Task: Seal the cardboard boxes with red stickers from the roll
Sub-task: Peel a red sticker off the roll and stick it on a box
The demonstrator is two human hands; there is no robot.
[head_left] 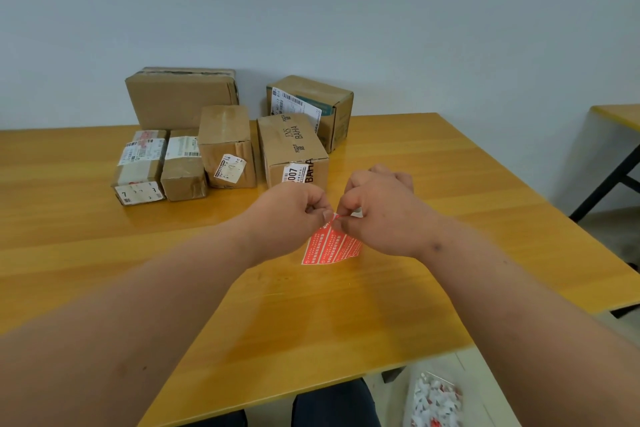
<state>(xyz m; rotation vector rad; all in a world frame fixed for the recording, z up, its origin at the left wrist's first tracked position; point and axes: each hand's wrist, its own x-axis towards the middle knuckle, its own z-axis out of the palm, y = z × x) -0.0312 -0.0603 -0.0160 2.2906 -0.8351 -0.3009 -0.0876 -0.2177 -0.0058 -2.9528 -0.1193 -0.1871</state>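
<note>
Above the middle of the yellow wooden table (433,184), both hands meet over a strip of red stickers (330,248). Left hand (291,208) has its fingers curled in, thumb and forefinger pinching the top corner of the strip. Right hand (377,215) is likewise curled, its thumb and forefinger nipping the same top edge just beside the left thumb, where a red corner looks lifted from the white backing; whether it is fully peeled cannot be told. From that pinch the strip hangs down toward the tabletop, printed in white rows. Six cardboard boxes (294,149) stand at the far side of the table near the wall, well apart from the hands: four in a front row, two behind them, most bearing white shipping labels. Beyond the table's near edge, at lower right, sits one clear plastic bag (434,399) of white and red paper scraps.
</note>
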